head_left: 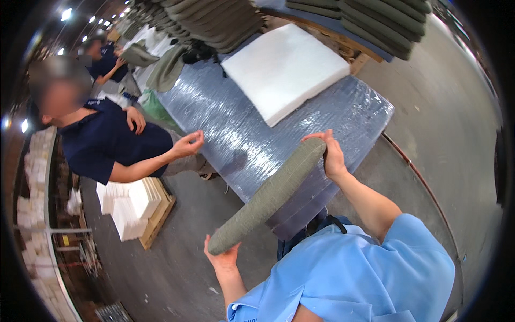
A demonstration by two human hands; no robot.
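Note:
A grey-green fabric cushion [268, 196] is held up on edge in front of my body, over the near side of the plastic-wrapped table [214, 115]. My left hand [224, 256] grips its lower left end from beneath, fingers partly hidden behind it. Round the upper right end, my right hand [332, 155] is closed, with fingertips over the top edge. Beyond the cushion, a white rectangular foam pad [287, 70] lies flat on the table, apart from both hands.
A co-worker in a dark shirt [115, 139] stands at the table's left side; another person [102, 61] handles a cushion farther back. Stacked cushions [206, 21] rise behind, with more [381, 24] at the far right. White foam pieces [139, 201] sit on a floor pallet; a hose [416, 163] crosses the floor.

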